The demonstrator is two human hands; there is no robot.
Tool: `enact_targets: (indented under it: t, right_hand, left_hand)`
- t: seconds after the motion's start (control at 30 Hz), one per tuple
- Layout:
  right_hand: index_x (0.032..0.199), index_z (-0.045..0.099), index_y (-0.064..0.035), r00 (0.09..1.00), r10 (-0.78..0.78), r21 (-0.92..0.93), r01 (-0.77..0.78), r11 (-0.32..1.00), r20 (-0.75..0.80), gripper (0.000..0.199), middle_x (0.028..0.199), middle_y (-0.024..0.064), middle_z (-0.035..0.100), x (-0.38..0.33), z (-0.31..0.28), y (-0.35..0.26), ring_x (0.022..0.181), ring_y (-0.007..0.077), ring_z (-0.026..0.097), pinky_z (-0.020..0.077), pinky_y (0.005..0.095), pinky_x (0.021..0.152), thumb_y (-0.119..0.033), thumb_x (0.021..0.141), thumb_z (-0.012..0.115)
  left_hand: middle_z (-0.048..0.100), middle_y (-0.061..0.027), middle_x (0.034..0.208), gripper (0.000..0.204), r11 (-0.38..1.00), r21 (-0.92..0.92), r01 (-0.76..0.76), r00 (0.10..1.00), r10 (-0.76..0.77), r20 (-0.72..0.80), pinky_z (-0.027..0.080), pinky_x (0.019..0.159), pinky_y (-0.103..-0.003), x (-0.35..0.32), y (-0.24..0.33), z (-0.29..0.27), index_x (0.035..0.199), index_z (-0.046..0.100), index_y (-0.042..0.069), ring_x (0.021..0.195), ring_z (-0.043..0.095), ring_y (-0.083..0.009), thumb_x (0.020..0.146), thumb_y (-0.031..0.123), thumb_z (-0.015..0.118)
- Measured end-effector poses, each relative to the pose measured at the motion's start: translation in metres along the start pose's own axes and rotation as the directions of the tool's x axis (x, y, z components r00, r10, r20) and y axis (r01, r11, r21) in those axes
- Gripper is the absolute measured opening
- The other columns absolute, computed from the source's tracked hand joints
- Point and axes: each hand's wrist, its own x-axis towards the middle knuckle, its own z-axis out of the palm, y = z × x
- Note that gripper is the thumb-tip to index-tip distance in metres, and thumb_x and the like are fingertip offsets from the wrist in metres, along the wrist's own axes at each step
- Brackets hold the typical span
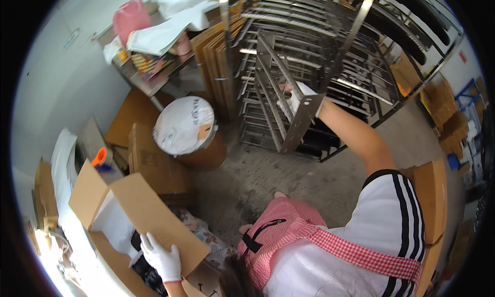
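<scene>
My left hand (pixel 162 259), in a white glove, rests at the inner edge of an open cardboard box (pixel 154 214) at lower left. Its fingers are stretched out against the flap and hold nothing. Inside the box are black items (pixel 147 271) and a white liner (pixel 114 222). My right arm reaches far forward to a tall metal rack. There my gloved right hand (pixel 295 100) is closed around a slatted metal frame (pixel 301 121), which stands tilted at the rack's near side. The frame's bars partly cover the fingers.
The metal rack (pixel 289 18) has many rods, with black pieces (pixel 407 44) hanging at upper right. A lidded drum (pixel 185 124), flat cardboard (pixel 212 65) and a cluttered table (pixel 170 70) stand to the left. Brown boxes (pixel 448 111) are stacked at far right; another box (pixel 430 194) sits beside me.
</scene>
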Motion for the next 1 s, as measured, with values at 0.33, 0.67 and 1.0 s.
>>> enact_targets:
  t: [0.33, 0.67, 1.0]
  right_hand:
    - [0.129, 0.053, -0.0042, 0.971, 0.052, -0.224, 0.002, 0.975, 0.235, 0.062, 0.129, 0.0089, 0.055, -0.203, -0.059, -0.007, 0.103, 0.0116, 0.055, 0.0489, 0.0248, 0.080, -0.028, 0.079, 0.082]
    - [0.126, 0.056, -0.0024, 0.987, -0.152, -0.119, 0.146, 0.982, -0.042, 0.064, 0.113, 0.0078, 0.059, -0.293, -0.139, -0.096, 0.103, 0.0188, 0.059, 0.0532, 0.0282, 0.086, -0.026, 0.072, 0.082]
    - [0.105, 0.063, -0.0122, 0.924, -0.378, -0.993, -0.005, 0.114, -0.048, 0.046, 0.114, 0.0061, 0.053, -0.341, -0.119, -0.186, 0.116, 0.0245, 0.048, 0.0399, 0.0406, 0.105, -0.007, 0.061, 0.077]
  left_hand:
    - [0.054, -0.0307, 0.135, 0.067, 0.996, 0.060, 0.074, 0.996, -0.070, -0.061, 0.043, 0.107, -0.048, 0.006, 0.052, -0.028, 0.134, 0.052, -0.006, 0.125, 0.052, -0.0445, 0.077, 0.017, 0.078]
    - [0.059, -0.0283, 0.129, 0.056, 0.991, 0.097, 0.089, 0.995, -0.084, -0.058, 0.045, 0.104, -0.047, -0.001, 0.061, -0.024, 0.133, 0.054, -0.005, 0.120, 0.055, -0.0432, 0.085, 0.017, 0.071]
    - [0.062, -0.0291, 0.125, 0.053, 0.989, 0.090, 0.121, 0.991, -0.116, -0.063, 0.048, 0.100, -0.045, -0.001, 0.077, -0.034, 0.132, 0.056, -0.005, 0.114, 0.059, -0.0436, 0.085, 0.016, 0.068]
